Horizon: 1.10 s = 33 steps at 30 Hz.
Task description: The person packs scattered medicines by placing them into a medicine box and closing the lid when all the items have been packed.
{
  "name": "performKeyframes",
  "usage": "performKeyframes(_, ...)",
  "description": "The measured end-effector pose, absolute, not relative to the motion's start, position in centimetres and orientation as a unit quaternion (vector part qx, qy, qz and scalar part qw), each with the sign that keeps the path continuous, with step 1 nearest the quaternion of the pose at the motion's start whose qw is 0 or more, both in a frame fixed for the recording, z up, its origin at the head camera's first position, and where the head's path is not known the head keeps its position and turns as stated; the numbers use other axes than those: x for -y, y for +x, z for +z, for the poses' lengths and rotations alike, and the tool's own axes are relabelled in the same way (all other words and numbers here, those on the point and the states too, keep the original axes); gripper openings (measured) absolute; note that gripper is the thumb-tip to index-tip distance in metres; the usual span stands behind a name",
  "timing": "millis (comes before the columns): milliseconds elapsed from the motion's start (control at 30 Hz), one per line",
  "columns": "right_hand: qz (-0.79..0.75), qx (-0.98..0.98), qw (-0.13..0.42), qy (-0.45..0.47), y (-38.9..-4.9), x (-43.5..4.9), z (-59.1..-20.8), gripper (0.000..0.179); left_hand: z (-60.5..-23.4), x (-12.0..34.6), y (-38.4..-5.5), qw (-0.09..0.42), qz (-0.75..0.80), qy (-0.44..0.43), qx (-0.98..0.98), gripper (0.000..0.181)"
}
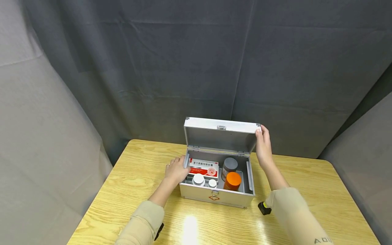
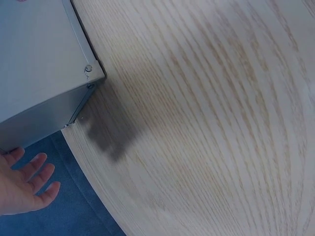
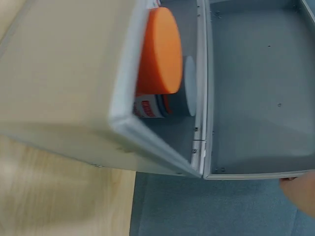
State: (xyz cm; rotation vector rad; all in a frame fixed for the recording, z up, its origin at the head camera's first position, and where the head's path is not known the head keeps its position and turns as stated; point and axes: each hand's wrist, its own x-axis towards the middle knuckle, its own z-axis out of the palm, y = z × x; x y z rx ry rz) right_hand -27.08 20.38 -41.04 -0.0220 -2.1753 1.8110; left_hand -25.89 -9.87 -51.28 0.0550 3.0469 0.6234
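A silver metal first-aid case stands on the table with its lid raised. My right hand grips the lid's right front corner, thumb on the front edge. My left hand rests at the case's left wall, thumb over the rim, other fingers loosely spread in the left wrist view. Inside the case are a red and white medicine box, two white-capped bottles, one larger and one small, a grey-lidded jar and an orange-capped jar, seen close in the right wrist view.
The wooden table ends just behind the case, with a dark grey curtain beyond. Lighter cloth panels hang at both sides. A small black device shows by the right sleeve.
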Motion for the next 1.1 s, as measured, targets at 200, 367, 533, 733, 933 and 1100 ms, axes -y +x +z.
performKeyframes(200, 0.629, 0.759, 0.156, 0.061, -25.8, -21.1, -42.2, 0.050, -51.4, 10.1, -26.0, 0.024, 0.212, 0.013, -0.977, 0.060)
performKeyframes(367, 0.632, 0.748, 0.167, 0.113, -24.6, -21.1, -43.0, 0.047, -51.3, 10.2, -26.0, 0.030, 0.222, 0.007, -0.975, 0.061)
performKeyframes(533, 0.629, 0.735, 0.199, 0.156, -23.6, -20.8, -44.0, 0.045, -51.3, 10.3, -26.0, 0.026, 0.239, -0.001, -0.971, 0.059)
performKeyframes(733, 0.634, 0.705, 0.241, 0.208, -23.1, -20.6, -45.2, 0.044, -51.3, 10.3, -25.8, -0.013, 0.278, -0.014, -0.960, 0.056)
performKeyframes(933, 0.638, 0.676, 0.256, 0.267, -22.6, -20.9, -46.4, 0.046, -51.6, 10.4, -25.8, -0.052, 0.310, -0.010, -0.949, 0.056)
performKeyframes(1100, 0.626, 0.662, 0.274, 0.308, -22.3, -21.1, -47.6, 0.051, -51.9, 10.7, -25.8, -0.091, 0.394, 0.007, -0.915, 0.050)
